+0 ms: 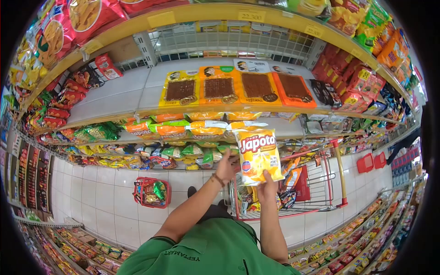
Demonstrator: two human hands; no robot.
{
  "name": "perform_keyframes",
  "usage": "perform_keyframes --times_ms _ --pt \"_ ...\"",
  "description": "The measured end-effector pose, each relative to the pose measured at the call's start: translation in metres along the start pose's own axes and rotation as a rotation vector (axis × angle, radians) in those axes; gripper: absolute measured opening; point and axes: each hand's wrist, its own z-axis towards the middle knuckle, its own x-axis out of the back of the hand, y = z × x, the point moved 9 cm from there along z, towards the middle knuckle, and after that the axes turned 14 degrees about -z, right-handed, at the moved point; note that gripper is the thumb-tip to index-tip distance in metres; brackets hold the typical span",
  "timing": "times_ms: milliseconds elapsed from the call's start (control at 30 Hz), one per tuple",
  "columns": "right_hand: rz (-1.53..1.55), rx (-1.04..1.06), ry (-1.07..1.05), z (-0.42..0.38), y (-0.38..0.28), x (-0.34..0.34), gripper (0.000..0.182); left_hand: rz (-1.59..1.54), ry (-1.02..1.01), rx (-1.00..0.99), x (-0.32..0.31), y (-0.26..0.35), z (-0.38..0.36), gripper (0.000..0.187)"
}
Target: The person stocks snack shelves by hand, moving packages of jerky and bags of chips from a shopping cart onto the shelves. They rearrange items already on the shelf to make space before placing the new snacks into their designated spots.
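Observation:
A yellow Japota chip bag (258, 155) is held upright in front of the snack shelves. My left hand (226, 167) grips its left edge, a bracelet on the wrist. Gripping the bag's bottom edge from below is my right hand (267, 187). The bag hangs just below the shelf row of yellow and orange chip bags (207, 127). My green shirt (211, 252) fills the bottom of the view.
A red shopping cart (338, 170) with several snack packs in it stands right behind the bag. A red basket (151, 192) with goods sits on the white tiled floor to the left. Shelves of snacks surround the aisle; flat orange packs (219, 87) lie on the shelf above.

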Motion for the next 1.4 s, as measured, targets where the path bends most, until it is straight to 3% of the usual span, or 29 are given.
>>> perform_keyframes --times_ms 33,100,133,167,233,300,367,500,533,633,767,900,933,1100,1167,1233,1300,1333,1367,1400 --pt "-0.006 0.001 -0.012 0.009 -0.005 -0.008 0.055 -0.005 -0.003 -0.011 -0.008 0.008 0.007 0.11" --pt "-0.07 -0.044 0.025 0.026 -0.011 -0.023 0.052 -0.433 0.056 -0.009 -0.01 0.016 0.031 0.127" --pt "-0.071 -0.036 -0.017 0.033 -0.015 -0.038 0.047 -0.614 0.153 -0.019 -0.006 0.017 0.043 0.112" --pt "-0.075 -0.028 -0.027 0.043 -0.016 -0.047 0.047 -0.617 0.14 -0.025 0.002 0.018 0.062 0.112" --pt "-0.054 -0.064 0.005 0.065 -0.011 -0.059 0.043 -0.749 -0.182 -0.073 -0.005 0.033 0.095 0.114" --pt "-0.088 -0.059 -0.004 0.072 -0.016 -0.078 0.041 -0.787 -0.086 -0.121 -0.003 0.044 0.103 0.11" --pt "-0.13 -0.063 0.056 0.086 -0.012 -0.086 0.039 -0.683 -0.07 -0.321 0.002 0.07 0.109 0.105" --pt "-0.101 0.004 0.045 0.115 -0.013 -0.12 0.043 -0.698 -0.032 -0.392 0.001 0.077 0.106 0.1" --pt "-0.124 0.018 0.025 0.121 -0.015 -0.127 0.047 -0.691 -0.064 -0.367 0.003 0.077 0.112 0.117" --pt "-0.112 -0.022 0.028 0.158 -0.006 -0.141 0.05 -0.839 -0.128 -0.27 -0.024 0.077 0.091 0.122" --pt "-0.157 -0.072 0.063 0.196 0.003 -0.159 0.05 -0.973 -0.017 -0.19 -0.021 0.07 0.087 0.128" --pt "-0.151 -0.054 0.049 0.2 0.008 -0.165 0.054 -0.877 -0.119 -0.242 -0.025 0.076 0.086 0.128" --pt "-0.111 0.03 0.044 0.198 0.0 -0.167 0.051 -0.88 -0.118 -0.234 -0.023 0.074 0.088 0.129" --pt "-0.262 0.049 0.051 0.175 -0.02 -0.17 0.05 -0.907 0.022 -0.176 -0.008 0.062 0.095 0.132" --pt "-0.276 0.14 0.047 0.195 -0.015 -0.169 0.05 -0.849 -0.065 -0.164 0.002 0.061 0.104 0.131" --pt "-0.297 0.242 0.115 0.203 -0.008 -0.163 0.047 -0.782 0.092 -0.142 0.003 0.061 0.097 0.13" --pt "-0.215 0.376 0.209 0.171 -0.02 -0.168 0.05 -0.673 0.104 -0.197 0.01 0.066 0.095 0.126" --pt "-0.204 0.395 0.221 0.167 -0.012 -0.166 0.056 -0.34 0.164 -0.412 -0.003 0.082 0.081 0.134" --pt "-0.267 0.451 0.27 0.165 -0.004 -0.162 0.063 -0.297 0.175 -0.393 0.002 0.079 0.086 0.134" --pt "-0.354 0.494 0.316 0.149 -0.012 -0.163 0.066 -0.396 0.122 -0.432 0.008 0.083 0.088 0.119"
